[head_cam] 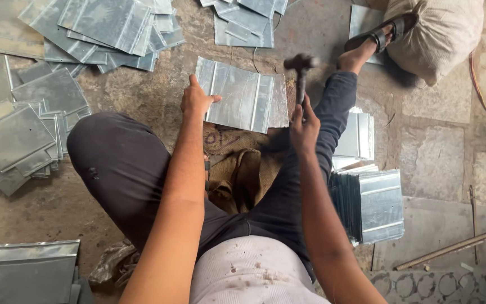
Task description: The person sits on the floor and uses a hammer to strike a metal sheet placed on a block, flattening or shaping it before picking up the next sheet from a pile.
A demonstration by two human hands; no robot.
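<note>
A ribbed galvanised metal sheet lies on the floor in front of me, on top of other sheets. My left hand presses on its left edge, fingers spread over the metal. My right hand is shut on the handle of a dark hammer, whose head is raised and blurred above the sheet's right end. My legs in dark trousers are spread either side of the sheet.
Piles of similar metal sheets lie at the top left, left, bottom left and top centre. An upright stack stands at my right. A sack sits top right; metal rods lie lower right.
</note>
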